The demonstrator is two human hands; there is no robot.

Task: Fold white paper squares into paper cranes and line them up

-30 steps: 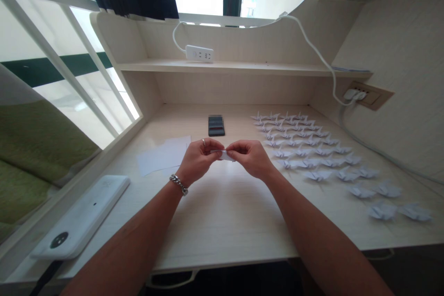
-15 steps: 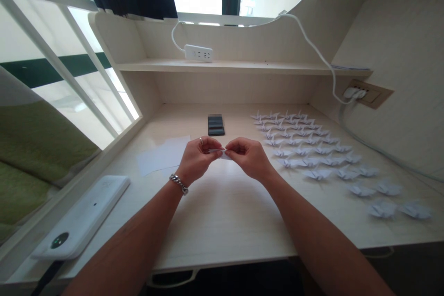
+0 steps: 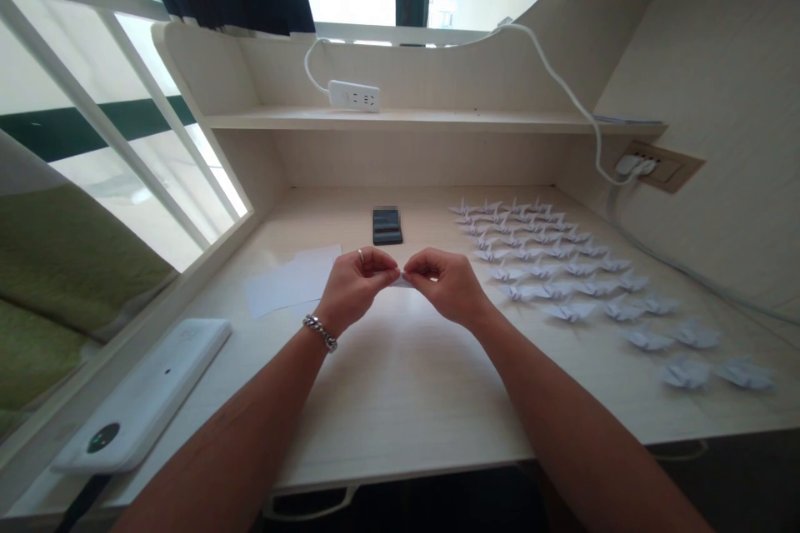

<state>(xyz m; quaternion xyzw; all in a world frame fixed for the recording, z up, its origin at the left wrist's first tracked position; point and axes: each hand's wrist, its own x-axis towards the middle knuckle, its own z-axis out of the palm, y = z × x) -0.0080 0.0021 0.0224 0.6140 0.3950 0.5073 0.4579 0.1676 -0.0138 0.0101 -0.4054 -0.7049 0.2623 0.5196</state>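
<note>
Both hands meet above the middle of the pale wooden desk (image 3: pixel 400 400). My left hand (image 3: pixel 355 287), with a ring and a chain bracelet, and my right hand (image 3: pixel 445 283) each pinch an end of a small folded white paper piece (image 3: pixel 400 281). Fingers cover most of the paper, so only a sliver shows between the fingertips. To the right, several rows of finished white paper cranes (image 3: pixel 550 266) lie on the desk. Loose white paper sheets (image 3: pixel 291 281) lie just left of my left hand.
A dark phone (image 3: pixel 387 226) lies behind the hands. A white flat device (image 3: pixel 143 396) rests at the desk's left front edge. A white power strip (image 3: pixel 353 95) sits on the shelf; its cable (image 3: pixel 562 92) runs to a wall socket (image 3: pixel 656 165) at right.
The hands have drawn slightly closer together over the paper, so less of it shows. The view has shifted a little to the right.
</note>
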